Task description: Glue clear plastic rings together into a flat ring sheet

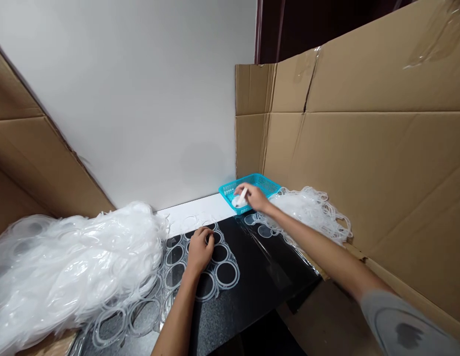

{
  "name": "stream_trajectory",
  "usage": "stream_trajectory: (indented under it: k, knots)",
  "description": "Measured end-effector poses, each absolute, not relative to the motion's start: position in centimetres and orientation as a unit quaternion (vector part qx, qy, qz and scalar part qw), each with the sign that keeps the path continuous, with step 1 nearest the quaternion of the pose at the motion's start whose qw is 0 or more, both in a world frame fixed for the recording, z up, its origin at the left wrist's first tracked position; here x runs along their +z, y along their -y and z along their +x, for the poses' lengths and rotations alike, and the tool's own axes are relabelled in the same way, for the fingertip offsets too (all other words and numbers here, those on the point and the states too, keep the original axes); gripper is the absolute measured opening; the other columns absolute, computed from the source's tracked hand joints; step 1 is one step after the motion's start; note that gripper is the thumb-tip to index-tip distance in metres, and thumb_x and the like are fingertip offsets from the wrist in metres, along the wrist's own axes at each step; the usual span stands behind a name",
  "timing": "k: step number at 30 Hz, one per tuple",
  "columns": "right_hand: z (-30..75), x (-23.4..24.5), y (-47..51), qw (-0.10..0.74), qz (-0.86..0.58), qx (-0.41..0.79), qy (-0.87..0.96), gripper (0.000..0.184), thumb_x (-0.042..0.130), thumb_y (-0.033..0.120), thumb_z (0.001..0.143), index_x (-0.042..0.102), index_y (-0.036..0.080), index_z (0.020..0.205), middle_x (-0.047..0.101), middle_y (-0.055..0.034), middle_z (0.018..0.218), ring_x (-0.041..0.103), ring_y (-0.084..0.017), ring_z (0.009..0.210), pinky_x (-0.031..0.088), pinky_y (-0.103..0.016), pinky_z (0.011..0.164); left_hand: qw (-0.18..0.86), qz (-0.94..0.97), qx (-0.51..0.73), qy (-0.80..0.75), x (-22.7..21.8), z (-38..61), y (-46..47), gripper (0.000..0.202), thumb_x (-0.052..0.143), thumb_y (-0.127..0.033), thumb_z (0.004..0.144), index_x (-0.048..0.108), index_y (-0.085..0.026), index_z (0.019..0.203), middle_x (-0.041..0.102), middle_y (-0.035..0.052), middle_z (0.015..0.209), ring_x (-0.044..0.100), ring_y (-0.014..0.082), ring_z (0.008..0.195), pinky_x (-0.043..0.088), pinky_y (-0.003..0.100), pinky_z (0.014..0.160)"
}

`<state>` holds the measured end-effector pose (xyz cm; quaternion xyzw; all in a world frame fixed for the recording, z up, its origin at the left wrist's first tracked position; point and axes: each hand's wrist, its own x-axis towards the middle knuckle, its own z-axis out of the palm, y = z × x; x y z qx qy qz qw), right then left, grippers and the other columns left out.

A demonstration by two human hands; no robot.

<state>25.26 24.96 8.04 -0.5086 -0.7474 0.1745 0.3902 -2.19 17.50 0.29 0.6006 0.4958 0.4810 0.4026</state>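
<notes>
My left hand (pixel 201 247) rests on a sheet of clear plastic rings (pixel 227 274) laid over the black tabletop. Its fingers are bent, with the thumb apart from them, and nothing is visibly gripped. Over the near left end of a teal basket (pixel 269 184), my right hand (pixel 254 196) is closed on a small white strip-like piece (pixel 243 194), slightly blurred. Whitish pieces (pixel 237 201) show below these fingers inside the basket; their exact shape is hard to make out.
A large heap of clear plastic ring sheets (pixel 104 252) covers the left side. Behind my right forearm lies another tangled pile of clear plastic rings (pixel 307 207). Cardboard panels (pixel 363 163) stand along the right and left, with a pale wall (pixel 159 109) ahead.
</notes>
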Motion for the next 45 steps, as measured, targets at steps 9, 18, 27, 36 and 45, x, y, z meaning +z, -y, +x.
stream_trajectory:
  k: [9, 18, 27, 36, 45]
  knots:
    - [23.8, 6.0, -23.7, 0.331, -0.569, 0.062, 0.750, 0.018, 0.059, 0.027, 0.101, 0.075, 0.022, 0.106, 0.078, -0.0102, 0.110, 0.068, -0.027, 0.106, 0.046, -0.033, 0.094, 0.146, 0.753, 0.273, -0.581, -1.3, -2.5, -17.5, 0.041, 0.058, -0.034, 0.096, 0.068, -0.025, 0.135, 0.056, 0.0119, 0.159, 0.041, 0.0343, 0.154, 0.022, 0.054, 0.129]
    - [27.3, 4.9, -29.3, 0.276, -0.589, 0.153, 0.744, 0.002, 0.074, 0.021, 0.088, 0.073, 0.020, 0.090, 0.079, -0.0055, 0.100, 0.069, -0.021, 0.093, 0.044, -0.025, 0.076, 0.144, 0.749, 0.295, -0.575, -1.0, -2.8, -17.9, 0.036, 0.060, -0.033, 0.095, 0.075, -0.025, 0.127, 0.063, 0.0138, 0.152, 0.052, 0.0371, 0.146, 0.031, 0.056, 0.124]
    - [28.5, 5.0, -31.6, 0.314, -0.597, 0.164, 0.720, 0.023, 0.080, 0.027, 0.084, 0.073, 0.021, 0.105, 0.077, -0.0056, 0.105, 0.067, -0.020, 0.090, 0.047, -0.027, 0.079, 0.187, 0.725, 0.345, -0.566, -0.8, -2.7, -18.0, 0.029, 0.067, -0.028, 0.089, 0.079, -0.026, 0.115, 0.068, 0.0124, 0.145, 0.055, 0.0384, 0.142, 0.031, 0.056, 0.123]
    - [29.8, 5.5, -35.7, 0.253, -0.607, 0.254, 0.710, 0.017, 0.070, 0.030, 0.093, 0.078, 0.015, 0.095, 0.081, -0.0093, 0.099, 0.072, -0.019, 0.086, 0.052, -0.023, 0.073, 0.130, 0.752, 0.277, -0.584, -0.6, -2.7, -17.8, 0.032, 0.060, -0.027, 0.096, 0.075, -0.025, 0.125, 0.066, 0.0101, 0.149, 0.055, 0.0329, 0.144, 0.037, 0.054, 0.121]
    - [29.8, 3.3, -38.3, 0.225, -0.655, 0.236, 0.682, 0.019, 0.083, 0.019, 0.078, 0.078, 0.014, 0.096, 0.080, -0.0078, 0.096, 0.070, -0.017, 0.084, 0.047, -0.020, 0.067, 0.111, 0.758, 0.254, -0.590, -0.8, -2.9, -18.0, 0.034, 0.057, -0.029, 0.097, 0.074, -0.024, 0.126, 0.066, 0.0083, 0.149, 0.055, 0.0314, 0.145, 0.040, 0.053, 0.121]
